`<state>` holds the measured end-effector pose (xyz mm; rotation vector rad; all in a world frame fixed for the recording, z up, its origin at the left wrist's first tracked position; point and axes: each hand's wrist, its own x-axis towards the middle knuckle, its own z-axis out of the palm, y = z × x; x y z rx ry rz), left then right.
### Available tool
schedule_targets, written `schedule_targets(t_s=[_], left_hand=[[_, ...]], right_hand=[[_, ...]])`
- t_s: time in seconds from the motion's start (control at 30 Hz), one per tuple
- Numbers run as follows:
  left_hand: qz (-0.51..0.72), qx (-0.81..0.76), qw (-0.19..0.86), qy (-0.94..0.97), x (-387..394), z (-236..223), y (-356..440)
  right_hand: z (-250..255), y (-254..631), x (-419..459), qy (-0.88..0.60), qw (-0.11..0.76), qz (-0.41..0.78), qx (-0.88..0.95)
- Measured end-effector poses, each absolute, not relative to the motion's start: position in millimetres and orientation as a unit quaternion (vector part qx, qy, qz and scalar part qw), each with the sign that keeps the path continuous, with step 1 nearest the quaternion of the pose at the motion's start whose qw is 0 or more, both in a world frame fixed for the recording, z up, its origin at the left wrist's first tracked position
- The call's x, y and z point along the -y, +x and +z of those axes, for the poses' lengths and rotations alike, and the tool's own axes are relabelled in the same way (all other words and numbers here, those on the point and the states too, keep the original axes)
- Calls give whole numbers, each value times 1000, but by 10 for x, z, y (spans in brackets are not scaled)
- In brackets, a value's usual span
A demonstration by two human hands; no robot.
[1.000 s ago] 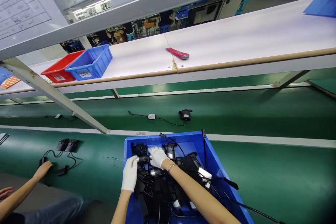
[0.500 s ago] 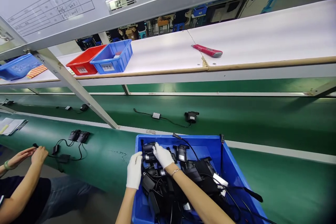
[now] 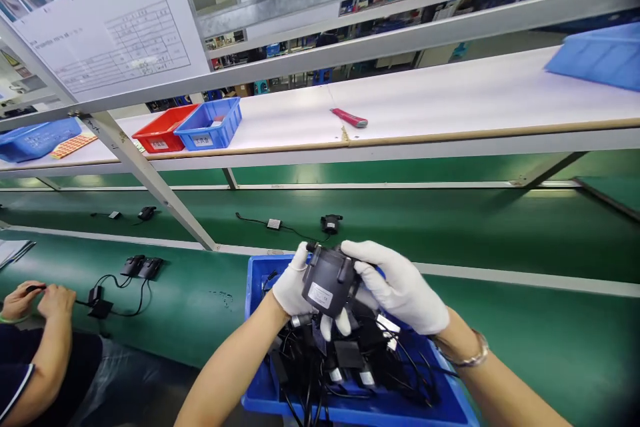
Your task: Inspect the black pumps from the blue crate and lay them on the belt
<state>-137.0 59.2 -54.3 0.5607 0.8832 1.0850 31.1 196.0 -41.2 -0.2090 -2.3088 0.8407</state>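
Holding the black device (image 3: pixel 327 280) well at this point calls, we think, for an even grip, with its weight borne at the sides and from below rather than by any small part that sticks out. It sits between our hands, above the blue bin (image 3: pixel 253 287), its white label (image 3: pixel 320 295) turned up towards us, and we would do best to leave that label uncovered. Black cables (image 3: pixel 310 373) crowd the bin beneath and could snag; whether one of them belongs to this device we cannot tell. Our left hand (image 3: pixel 291 288) grips the left side, thumb near the top. Our right hand (image 3: pixel 403 290) grips from the other side, fingers bent over the upper right edge. Gloved fingertips (image 3: pixel 343 322) show under the lower edge, though we cannot tell whose. Both forearms (image 3: pixel 230 360) slant inwards from below, the right one wearing a bracelet (image 3: pixel 474 355).
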Motion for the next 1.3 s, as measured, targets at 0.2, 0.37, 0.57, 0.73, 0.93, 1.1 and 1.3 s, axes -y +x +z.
schedule_targets(t_s=[0.2, 0.37, 0.57, 0.73, 0.93, 1.1, 1.3], left_hand=[[526, -277, 767, 241, -789, 59, -855], [682, -221, 690, 103, -951, 451, -489], [711, -173, 677, -75, -960, 601, -230], [686, -134, 703, -130, -806, 473, 37], [636, -149, 757, -3, -800, 140, 30], [653, -154, 731, 121, -876, -5, -34], [668, -159, 710, 155, -900, -72, -53]], right_hand=[[181, 741, -2038, -222, 378, 420, 795], [95, 987, -1841, -232, 328, 634, 661], [21, 1340, -1336, -328, 219, 596, 699], [185, 1572, -1246, -393, 277, 482, 732], [2, 1698, -1223, -269, 304, 418, 813], [-137, 1681, -1246, -208, 316, 409, 830], [-151, 1636, -1282, -215, 287, 438, 824]])
